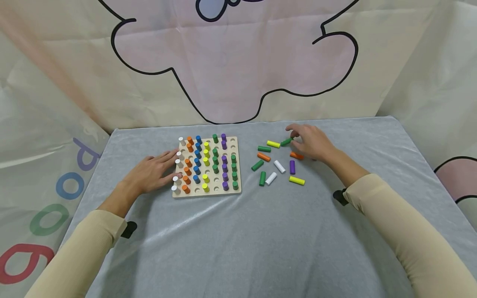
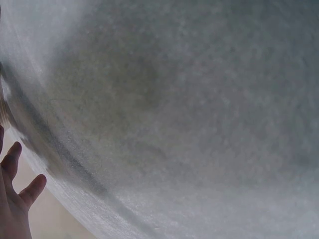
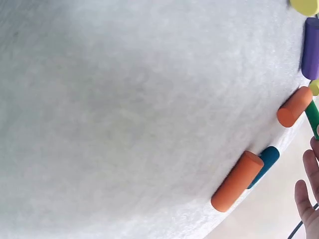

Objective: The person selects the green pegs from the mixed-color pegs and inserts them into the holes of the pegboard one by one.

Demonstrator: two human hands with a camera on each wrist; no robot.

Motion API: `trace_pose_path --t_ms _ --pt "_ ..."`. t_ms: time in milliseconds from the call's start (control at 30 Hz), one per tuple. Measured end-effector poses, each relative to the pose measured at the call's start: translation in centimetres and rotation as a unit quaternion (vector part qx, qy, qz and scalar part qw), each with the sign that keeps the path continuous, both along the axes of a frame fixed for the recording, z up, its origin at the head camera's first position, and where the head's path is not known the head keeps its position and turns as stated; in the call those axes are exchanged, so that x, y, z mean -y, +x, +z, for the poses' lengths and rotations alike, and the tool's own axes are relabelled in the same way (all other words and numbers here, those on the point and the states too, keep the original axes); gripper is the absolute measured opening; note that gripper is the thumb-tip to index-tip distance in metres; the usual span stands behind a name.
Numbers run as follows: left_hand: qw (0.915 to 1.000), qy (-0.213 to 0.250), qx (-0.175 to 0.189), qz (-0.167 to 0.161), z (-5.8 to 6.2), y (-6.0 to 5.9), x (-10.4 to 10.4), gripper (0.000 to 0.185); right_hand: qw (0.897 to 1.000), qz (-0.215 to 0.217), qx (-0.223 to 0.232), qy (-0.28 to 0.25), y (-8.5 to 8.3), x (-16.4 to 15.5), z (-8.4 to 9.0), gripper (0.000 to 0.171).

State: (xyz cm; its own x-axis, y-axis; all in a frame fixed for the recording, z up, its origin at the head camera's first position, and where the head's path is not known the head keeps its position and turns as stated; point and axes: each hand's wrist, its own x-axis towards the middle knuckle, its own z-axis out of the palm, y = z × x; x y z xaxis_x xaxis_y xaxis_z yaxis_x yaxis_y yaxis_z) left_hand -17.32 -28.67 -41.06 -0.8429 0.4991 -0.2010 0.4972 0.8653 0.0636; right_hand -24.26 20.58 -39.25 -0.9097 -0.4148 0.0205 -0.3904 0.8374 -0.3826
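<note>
- Head view: the counter [image 1: 238, 231] is covered by a grey cloth, and behind it hangs a cream sheet with a pink shape outlined in black.
- A wooden peg board [image 1: 207, 167] lies on the left half of the counter. Upright pegs stand in it in columns: white, orange, blue, yellow, green, purple and green again. Some holes are free.
- The left hand [image 1: 152, 173] lies flat on the cloth, fingers straight and relaxed, with its fingertips touching the left edge of the peg board near the white pegs. It holds nothing.
- To the right of the board, loose pegs lie scattered on their sides: green, yellow, orange, white and purple ones.
- The right hand [image 1: 311, 142] is over the far side of this group. Its fingers are curled down on a green peg [image 1: 286, 142], which lies on the cloth just beside a yellow peg [image 1: 273, 144]. An orange peg [image 1: 297, 155] lies partly under the hand.
- Left wrist view: mostly grey cloth is visible, blurred. At the lower left corner, some fingers [image 2: 15, 194] of the left hand appear, extended.
- Right wrist view: the grey cloth fills the picture. At the right edge lie two orange pegs [image 3: 237, 181], a blue peg [image 3: 266, 163] touching one of them, and a purple peg [image 3: 311, 49]. The fingertips [image 3: 309, 194] of the right hand show at the lower right corner.
</note>
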Motion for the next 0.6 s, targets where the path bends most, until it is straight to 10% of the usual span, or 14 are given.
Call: trace_pose_path --t_ms 600 --pt "1.0000 0.001 0.000 0.003 -0.1 0.0 0.0 0.080 0.999 0.012 -0.035 -0.014 -0.2 1.0 1.2 0.043"
